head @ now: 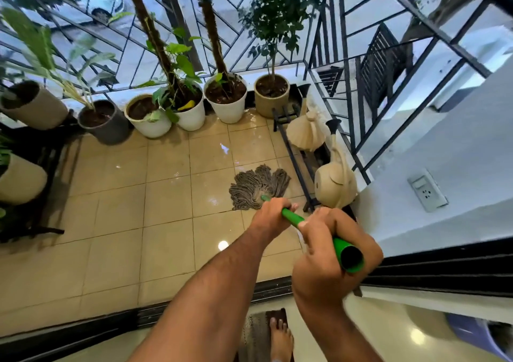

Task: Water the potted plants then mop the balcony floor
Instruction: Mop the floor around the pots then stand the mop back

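Both hands clench the stiff green mop handle [316, 232], left hand [273, 213] low, right hand [330, 250] near its top; the soggy string head [256, 187] looks heavy, dragging on the floor's [116, 195] slick right edge.

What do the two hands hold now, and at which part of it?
Both hold the green mop handle: the left hand lower down near the grey string mop head, the right hand at its top end.

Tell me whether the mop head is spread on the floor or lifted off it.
Spread. The mop head lies fanned out flat on the wet tiles, strands splayed around the handle's base.
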The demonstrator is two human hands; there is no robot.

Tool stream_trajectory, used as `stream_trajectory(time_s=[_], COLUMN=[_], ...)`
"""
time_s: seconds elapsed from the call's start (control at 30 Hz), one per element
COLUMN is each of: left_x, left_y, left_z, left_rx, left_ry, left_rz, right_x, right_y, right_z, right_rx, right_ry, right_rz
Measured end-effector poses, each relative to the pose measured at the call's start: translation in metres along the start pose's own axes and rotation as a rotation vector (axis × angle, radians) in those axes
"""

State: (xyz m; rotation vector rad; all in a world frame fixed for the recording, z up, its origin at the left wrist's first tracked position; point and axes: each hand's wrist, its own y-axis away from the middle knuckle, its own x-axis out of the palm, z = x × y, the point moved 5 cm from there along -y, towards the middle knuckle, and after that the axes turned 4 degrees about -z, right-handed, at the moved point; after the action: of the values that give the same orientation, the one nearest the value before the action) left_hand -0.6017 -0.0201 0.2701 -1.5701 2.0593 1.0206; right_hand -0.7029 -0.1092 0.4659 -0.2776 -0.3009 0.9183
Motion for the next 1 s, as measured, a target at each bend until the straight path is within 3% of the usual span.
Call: stream_trajectory(time_s=[0.3,0.57,0.8,1.0], left_x=[-0.066,-0.113,-0.129,-0.117], left_y=[0.048,0.120,0.179,0.182], left_z=[0.130,0.238,0.274,0.263], left_rx=[-0.115,-0.291,-0.462,-0.529], left_ry=[-0.145,-0.208,-0.247,-0.105], left_rz=[-0.117,-0.270,-0.333,-0.431], right_x=[0.054,0.109,0.150,0.157], right_y=[0.099,0.153,0.169,0.151], right_z=[0.001,0.000,0.011,0.023], right_rx=[0.133,0.383,0.556,0.532], right_ry=[-0.123,-0.270,-0.304,-0.272], right_rz=[0.123,0.147,0.251,0.317])
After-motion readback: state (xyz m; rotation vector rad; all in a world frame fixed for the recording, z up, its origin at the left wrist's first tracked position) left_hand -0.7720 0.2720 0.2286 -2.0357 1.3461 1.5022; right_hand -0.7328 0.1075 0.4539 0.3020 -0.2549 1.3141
